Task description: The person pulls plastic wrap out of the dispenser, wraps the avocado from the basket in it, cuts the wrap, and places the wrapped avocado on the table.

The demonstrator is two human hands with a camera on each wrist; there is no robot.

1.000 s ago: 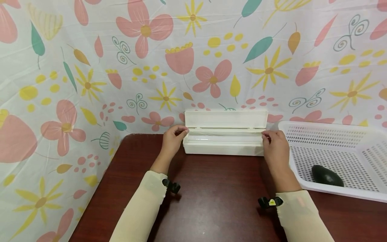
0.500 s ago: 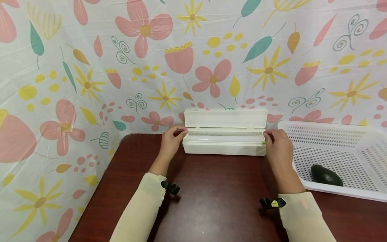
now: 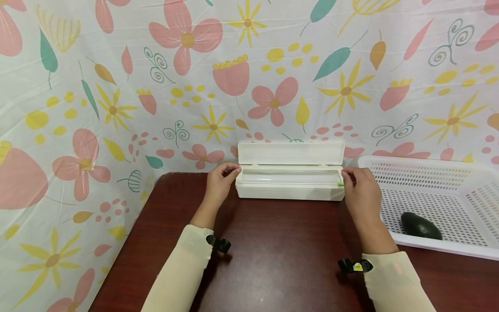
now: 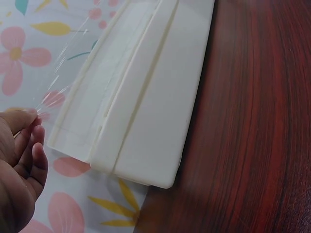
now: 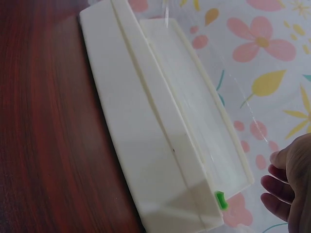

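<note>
A long white cling film dispenser box (image 3: pixel 290 192) stands at the back of the table, its lid (image 3: pixel 291 154) tipped back. Inside lies a roll with a shiny surface. Clear cling film (image 4: pixel 59 73) stretches above the box, creased where my left hand (image 3: pixel 221 184) pinches its corner between thumb and forefinger. At the opposite end my right hand (image 3: pixel 362 190) pinches the film's other corner; in the right wrist view a thin film edge runs to the thumb. Beside that hand, a small green piece (image 5: pixel 221 200) sits on the box's right end.
A white perforated plastic basket (image 3: pixel 440 249) stands on the right, with a dark green oval fruit or vegetable (image 3: pixel 421 226) inside. The dark red wooden table (image 3: pixel 273 260) extends in front of the box. A floral curtain (image 3: pixel 249 86) hangs right behind it.
My right hand has moved slightly right, past the box's end, uncovering the green piece. My left hand has shifted a little left. The box has stayed put.
</note>
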